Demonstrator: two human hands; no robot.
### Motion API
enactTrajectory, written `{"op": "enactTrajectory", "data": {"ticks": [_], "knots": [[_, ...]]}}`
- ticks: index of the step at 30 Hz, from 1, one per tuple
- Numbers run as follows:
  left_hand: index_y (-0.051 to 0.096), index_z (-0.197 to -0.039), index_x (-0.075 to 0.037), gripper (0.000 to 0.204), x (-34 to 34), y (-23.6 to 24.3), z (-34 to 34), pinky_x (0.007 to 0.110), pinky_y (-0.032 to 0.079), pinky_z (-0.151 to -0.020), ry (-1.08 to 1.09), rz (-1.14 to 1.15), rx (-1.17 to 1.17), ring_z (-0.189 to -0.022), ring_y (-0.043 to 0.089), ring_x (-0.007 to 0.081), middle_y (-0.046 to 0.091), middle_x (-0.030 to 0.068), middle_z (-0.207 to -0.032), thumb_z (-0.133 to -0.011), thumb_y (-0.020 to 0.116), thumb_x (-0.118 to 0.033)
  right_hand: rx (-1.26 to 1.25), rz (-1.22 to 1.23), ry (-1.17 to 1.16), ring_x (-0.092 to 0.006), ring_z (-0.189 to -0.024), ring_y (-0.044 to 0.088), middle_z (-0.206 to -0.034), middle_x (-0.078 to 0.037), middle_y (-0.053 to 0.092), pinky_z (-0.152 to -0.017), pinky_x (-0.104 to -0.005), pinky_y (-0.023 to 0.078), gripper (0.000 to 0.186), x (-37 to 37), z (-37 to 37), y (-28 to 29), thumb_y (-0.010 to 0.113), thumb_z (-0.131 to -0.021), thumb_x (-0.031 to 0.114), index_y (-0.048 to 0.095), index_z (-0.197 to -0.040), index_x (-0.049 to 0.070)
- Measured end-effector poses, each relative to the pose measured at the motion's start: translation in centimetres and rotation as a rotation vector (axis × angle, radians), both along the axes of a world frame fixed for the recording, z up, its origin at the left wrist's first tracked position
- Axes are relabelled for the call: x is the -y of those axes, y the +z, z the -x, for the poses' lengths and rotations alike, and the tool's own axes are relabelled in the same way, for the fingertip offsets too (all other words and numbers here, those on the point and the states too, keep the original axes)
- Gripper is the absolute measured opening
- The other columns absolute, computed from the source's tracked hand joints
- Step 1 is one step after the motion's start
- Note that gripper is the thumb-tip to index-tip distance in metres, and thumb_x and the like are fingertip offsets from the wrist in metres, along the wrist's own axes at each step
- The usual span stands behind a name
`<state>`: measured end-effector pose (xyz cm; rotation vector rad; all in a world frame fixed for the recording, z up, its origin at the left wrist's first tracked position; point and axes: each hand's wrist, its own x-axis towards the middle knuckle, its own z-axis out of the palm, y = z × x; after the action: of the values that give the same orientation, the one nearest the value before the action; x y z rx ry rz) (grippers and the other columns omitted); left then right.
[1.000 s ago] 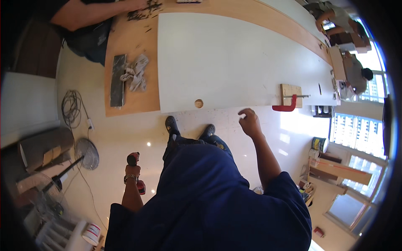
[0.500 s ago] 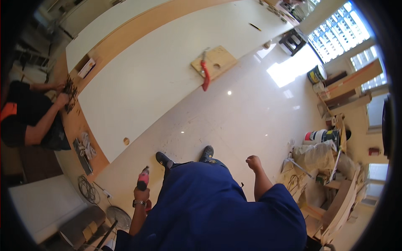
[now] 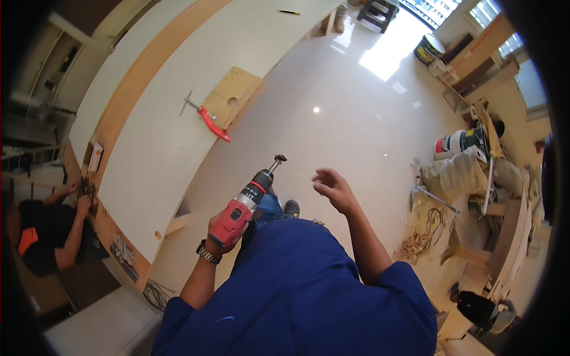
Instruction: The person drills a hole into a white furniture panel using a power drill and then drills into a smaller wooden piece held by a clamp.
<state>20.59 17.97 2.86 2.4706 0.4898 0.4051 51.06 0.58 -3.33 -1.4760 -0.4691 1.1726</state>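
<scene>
My left hand (image 3: 217, 232) grips a red and black cordless drill (image 3: 238, 215), raised in front of my body. In its chuck sits a metal boring bit with a wide, flat cutting head (image 3: 280, 158), pointing up and away. To the right of the bit, my right hand (image 3: 335, 188) hangs in the air, empty, its fingers apart and loosely bent. Beyond the drill, a red clamp (image 3: 214, 123) lies across a square wooden board (image 3: 228, 95) with a round hole, at the edge of a long white panel (image 3: 151, 139).
A person (image 3: 50, 222) works with both hands over small dark pieces at the left end of the bench. A pencil (image 3: 288, 12) lies on the panel's far part. Buckets (image 3: 454, 143), a plastic-wrapped bundle (image 3: 454, 175) and timber (image 3: 510, 243) line the right side. Cables (image 3: 157, 295) lie lower left.
My left hand has lifted the drill up and to the right, before my body. My right hand has moved inward and up, its fingers opening. The clamp and board now appear nearer and further left.
</scene>
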Motion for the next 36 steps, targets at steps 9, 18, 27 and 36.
{"op": "enactTrajectory", "data": {"ticks": [9, 18, 27, 36], "knots": [[0.063, -0.114, -0.003, 0.031, -6.6, -1.4, -4.8, 0.034, 0.051, -0.086, 0.057, 0.900, 0.021, -0.096, 0.065, 0.0178, 0.068, 0.0059, -0.102, -0.084, 0.070, -0.005, -0.034, -0.334, 0.301, -0.0175, -0.124, 0.048, -0.138, -0.007, 0.052, -0.100, -0.0336, 0.044, 0.058, -11.8, -7.5, 5.2, 0.066, -0.086, -0.002, 0.045, -0.140, 0.005], [0.058, -0.121, -0.002, 0.043, -14.7, -0.6, -10.6, 0.036, 0.051, -0.092, -0.118, 0.669, 0.047, -0.105, 0.065, 0.0195, 0.067, 0.0088, -0.113, -0.080, 0.073, -0.003, 0.119, -0.329, 0.344, -0.0138, -0.098, 0.057, -0.102, -0.004, 0.062, -0.088, -0.0294, 0.047, 0.016, -19.8, -14.2, 6.9, 0.069, -0.086, 0.000, 0.069, -0.102, 0.003], [0.068, -0.093, -0.011, 0.019, -15.3, 2.5, -16.6, 0.037, 0.051, -0.067, -0.025, 0.239, 0.096, -0.076, 0.064, 0.0265, 0.065, 0.0062, -0.087, -0.078, 0.074, -0.021, 0.397, -0.301, 0.436, -0.0167, -0.091, 0.064, -0.092, -0.007, 0.068, -0.079, -0.0321, 0.052, 0.011, -23.9, -21.0, 8.1, 0.073, -0.081, 0.001, 0.072, -0.092, 0.004], [0.068, -0.101, -0.005, 0.025, -10.1, 4.6, -20.9, 0.035, 0.053, -0.075, 0.311, 0.236, 0.059, -0.085, 0.067, 0.0233, 0.068, 0.0076, -0.094, -0.081, 0.075, -0.018, 0.338, -0.166, 0.505, -0.0195, -0.094, 0.067, -0.108, -0.011, 0.069, -0.085, -0.0315, 0.053, 0.028, -29.2, -25.9, 8.7, 0.065, -0.092, 0.012, 0.064, -0.118, 0.002]]}}
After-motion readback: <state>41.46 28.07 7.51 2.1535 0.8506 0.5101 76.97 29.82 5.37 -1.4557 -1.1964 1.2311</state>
